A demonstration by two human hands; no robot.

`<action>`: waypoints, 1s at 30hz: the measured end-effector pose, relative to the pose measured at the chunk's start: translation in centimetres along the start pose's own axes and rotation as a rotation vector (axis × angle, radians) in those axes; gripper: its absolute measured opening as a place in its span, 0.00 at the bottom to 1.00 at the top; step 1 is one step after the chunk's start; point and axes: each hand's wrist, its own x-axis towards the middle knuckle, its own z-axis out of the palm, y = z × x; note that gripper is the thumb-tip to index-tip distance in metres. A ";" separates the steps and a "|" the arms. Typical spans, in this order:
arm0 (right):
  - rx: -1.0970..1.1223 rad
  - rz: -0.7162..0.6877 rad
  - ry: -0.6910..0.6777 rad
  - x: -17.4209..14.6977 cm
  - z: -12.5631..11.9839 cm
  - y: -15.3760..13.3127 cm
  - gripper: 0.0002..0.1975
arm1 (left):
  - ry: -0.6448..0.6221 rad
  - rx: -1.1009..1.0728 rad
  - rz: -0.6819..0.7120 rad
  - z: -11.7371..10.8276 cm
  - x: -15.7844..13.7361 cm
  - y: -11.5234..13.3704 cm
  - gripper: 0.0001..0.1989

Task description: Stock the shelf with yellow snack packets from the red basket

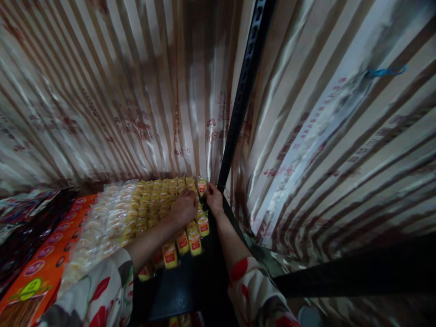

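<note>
Small yellow packets with red-and-white labels (pixel 195 243) stand in tight rows on a black shelf (pixel 184 290). My left hand (pixel 185 206) is over the right-hand rows with its fingers curled down; what they grip, if anything, is hidden. At the far right corner, my right hand (pixel 214 199) has its fingers closed at the edge of one yellow packet (pixel 201 186). That packet is upright, its label facing me. Both forearms reach across the shelf in floral sleeves.
Clear-wrapped pale packets (pixel 98 227) lie left of the yellow rows, then orange packs (pixel 44 259) and dark packs (pixel 23 231). A black slotted post (pixel 243 95) rises behind my right hand. Striped printed sheeting (pixel 136 91) hangs behind, with a blue tie (pixel 386 71) at right.
</note>
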 end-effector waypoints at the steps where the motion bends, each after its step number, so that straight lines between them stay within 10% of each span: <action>1: -0.019 0.006 0.000 0.1 0.2 -0.1 0.17 | -0.007 0.007 0.006 0.1 0.0 -0.1 0.14; 30: -0.206 -0.013 0.115 -1.5 -0.7 -1.8 0.18 | 0.074 -0.115 0.030 -1.0 -2.8 1.7 0.15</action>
